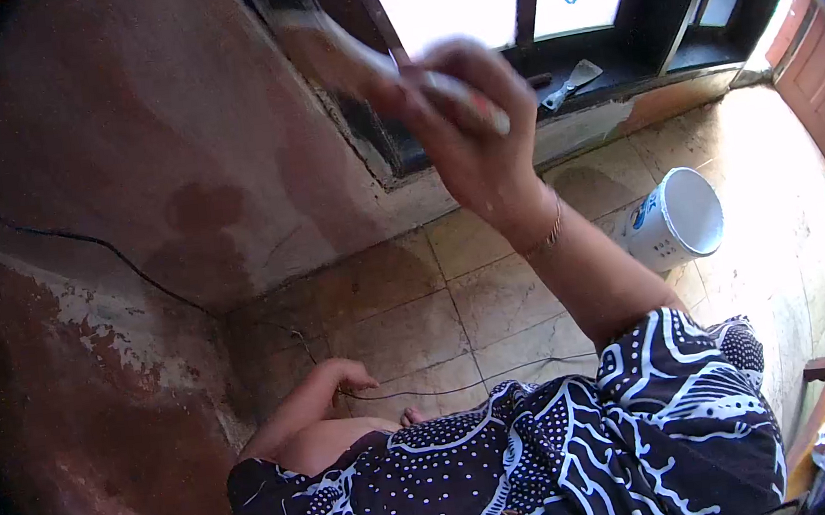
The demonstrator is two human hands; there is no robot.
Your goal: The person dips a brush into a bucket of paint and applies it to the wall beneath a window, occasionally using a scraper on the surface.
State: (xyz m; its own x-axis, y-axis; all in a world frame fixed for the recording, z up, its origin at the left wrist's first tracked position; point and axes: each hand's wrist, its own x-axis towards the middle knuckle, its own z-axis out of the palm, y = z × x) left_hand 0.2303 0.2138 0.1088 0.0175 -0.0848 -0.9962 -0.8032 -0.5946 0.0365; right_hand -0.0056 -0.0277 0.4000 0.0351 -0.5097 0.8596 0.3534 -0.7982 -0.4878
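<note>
My right hand point(481, 140) is raised in front of the wall and window frame, its fingers wrapped round the handle of a tool point(462, 101). The tool's broad head is smeared by motion and overlaps the brown wall point(247, 114) beside the dark window frame point(390, 139); I cannot tell which kind of tool it is. Low on the left, my left hand point(349, 373) hangs over the tiled floor near a thin cable point(427, 393). Its fingers are loosely stretched, with nothing visible in them.
A putty knife point(572, 83) lies on the window sill. On the tiles point(390, 330) to the right stands a white bucket point(675, 220). Another dark cable point(89, 239) runs down the wall on the left, above peeling paint point(119, 339). A wooden door point(821, 79) is at far right.
</note>
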